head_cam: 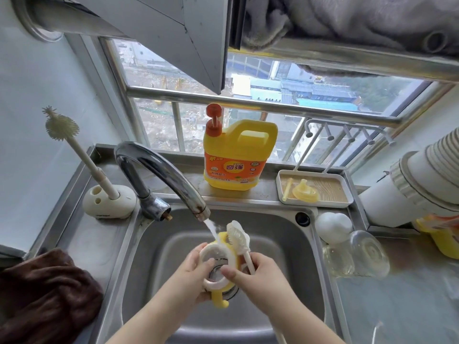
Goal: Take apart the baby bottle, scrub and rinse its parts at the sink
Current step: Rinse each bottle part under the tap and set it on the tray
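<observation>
Over the steel sink [285, 234], my left hand [198, 271] grips the bottle's white-and-yellow collar ring with handles [232, 254]. My right hand [255, 274] holds a small white brush [237, 234] by its stick, its head against the ring's top edge. Water runs from the chrome tap [161, 170] onto the ring. The clear bottle body [365, 254] lies on its side on the counter to the right. A yellow teat part [305, 192] and a straw [287, 191] lie in the white tray [345, 192].
A yellow dish soap jug [236, 155] stands behind the sink. A long bottle brush [74, 145] stands in its holder at the left. A brown cloth [44, 291] lies at the front left. A white cap [332, 225] sits beside the clear bottle.
</observation>
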### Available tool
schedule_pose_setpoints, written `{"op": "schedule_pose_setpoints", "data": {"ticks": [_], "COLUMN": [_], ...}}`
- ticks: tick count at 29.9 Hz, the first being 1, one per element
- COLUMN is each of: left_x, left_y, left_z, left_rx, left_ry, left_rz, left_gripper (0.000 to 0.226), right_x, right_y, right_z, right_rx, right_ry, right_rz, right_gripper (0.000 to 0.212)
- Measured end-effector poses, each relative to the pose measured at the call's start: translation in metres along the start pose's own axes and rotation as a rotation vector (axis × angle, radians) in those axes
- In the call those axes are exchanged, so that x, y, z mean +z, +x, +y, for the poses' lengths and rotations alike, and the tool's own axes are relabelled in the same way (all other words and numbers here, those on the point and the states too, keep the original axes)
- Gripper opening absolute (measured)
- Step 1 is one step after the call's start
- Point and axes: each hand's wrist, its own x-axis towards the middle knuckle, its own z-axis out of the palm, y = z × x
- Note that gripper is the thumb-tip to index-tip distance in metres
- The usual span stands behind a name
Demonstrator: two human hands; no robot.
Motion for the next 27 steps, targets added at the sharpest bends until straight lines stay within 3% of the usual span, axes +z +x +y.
{"op": "schedule_pose_setpoints", "data": {"ticks": [6, 11, 16, 21, 27], "left_x": [0.011, 0.034, 0.072, 0.130, 0.199], "left_y": [-0.006, -0.001, 0.005, 0.019, 0.065], "left_z": [-0.003, -0.001, 0.019, 0.058, 0.099], "left_rx": [0.003, 0.006, 0.037, 0.120, 0.076], "left_ry": [0.145, 0.253, 0.050, -0.113, -0.421], "left_rz": [0.025, 0.055, 0.061, 0.035, -0.034], "left_gripper": [0.010, 0.015, 0.012, 0.013, 0.027], "right_x": [-0.023, -0.052, -0.099, -0.167, -0.236], "right_y": [-0.001, -0.008, -0.011, -0.012, -0.001], "right_z": [0.015, 0.009, -0.013, -0.037, -0.049], "right_rx": [0.019, -0.064, -0.178, -0.278, -0.363], "right_ry": [-0.060, -0.088, -0.133, -0.197, -0.216], "right_rz": [0.110, 0.169, 0.232, 0.418, 0.564], "right_gripper": [0.012, 0.003, 0.017, 0.016, 0.023]}}
